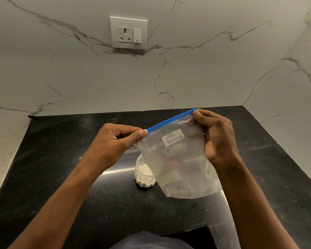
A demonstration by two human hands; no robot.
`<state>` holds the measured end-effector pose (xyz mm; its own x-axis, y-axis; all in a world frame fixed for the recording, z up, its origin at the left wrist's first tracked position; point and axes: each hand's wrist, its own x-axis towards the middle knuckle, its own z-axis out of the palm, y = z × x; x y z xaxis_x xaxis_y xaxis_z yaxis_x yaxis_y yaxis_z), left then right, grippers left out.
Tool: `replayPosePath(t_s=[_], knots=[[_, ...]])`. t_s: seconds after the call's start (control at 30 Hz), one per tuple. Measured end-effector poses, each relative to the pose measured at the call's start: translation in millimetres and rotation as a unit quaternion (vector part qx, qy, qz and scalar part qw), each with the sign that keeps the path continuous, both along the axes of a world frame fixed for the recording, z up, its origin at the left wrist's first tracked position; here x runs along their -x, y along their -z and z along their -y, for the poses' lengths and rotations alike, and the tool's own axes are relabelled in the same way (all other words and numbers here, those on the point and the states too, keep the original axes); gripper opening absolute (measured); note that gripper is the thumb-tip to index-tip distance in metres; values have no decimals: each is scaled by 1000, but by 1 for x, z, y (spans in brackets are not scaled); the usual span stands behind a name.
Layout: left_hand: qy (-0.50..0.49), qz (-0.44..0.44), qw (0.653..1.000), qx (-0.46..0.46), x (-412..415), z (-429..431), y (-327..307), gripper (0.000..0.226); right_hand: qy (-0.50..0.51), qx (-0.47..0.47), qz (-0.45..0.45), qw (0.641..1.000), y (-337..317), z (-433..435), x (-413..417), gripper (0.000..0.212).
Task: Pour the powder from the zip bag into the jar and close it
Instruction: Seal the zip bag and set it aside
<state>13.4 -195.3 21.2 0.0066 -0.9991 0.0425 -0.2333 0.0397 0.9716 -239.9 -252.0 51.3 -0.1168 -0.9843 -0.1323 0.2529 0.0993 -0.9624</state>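
Note:
A clear zip bag [178,164] with a blue zip strip and a white label reading "MILK POWDER" hangs above the black counter. My left hand [118,141] pinches the left end of the zip strip. My right hand [217,137] pinches the right end and lies along the bag's right side. The strip runs straight between both hands and looks pressed together. The bag looks nearly empty. Behind its lower left corner stands a clear ribbed jar [143,174] holding pale powder; the bag hides the jar's right part. No lid shows.
The black stone counter [61,177] meets marble walls at the back and on both sides. A white socket and switch plate [128,32] sits on the back wall. A dark flat object [196,236] lies at the counter's near edge.

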Motion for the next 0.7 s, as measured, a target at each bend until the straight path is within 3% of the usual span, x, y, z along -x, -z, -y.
replayPosePath(t_s=[0.2,0.27,0.33,0.4,0.53,0.6,0.7], knots=[[-43,-58,997,3,2,-4,5,32,1,-34,34,999,5,2,-1,11],[-9,-169,984,-54,9,-7,11,46,6,-49,59,997,5,3,-4,13],[45,-222,967,-120,23,-12,21,66,14,-53,77,996,9,3,-9,15],[58,-235,959,-150,39,-17,26,55,10,-47,81,996,17,2,-14,27],[-23,-322,928,-186,42,-13,26,32,-162,-49,-10,985,33,-13,-5,57],[-24,-337,921,-196,31,-12,25,30,-250,-80,-70,963,41,-25,-1,55],[15,-309,926,-217,16,-14,26,34,-279,-99,-70,953,52,-37,2,44]])
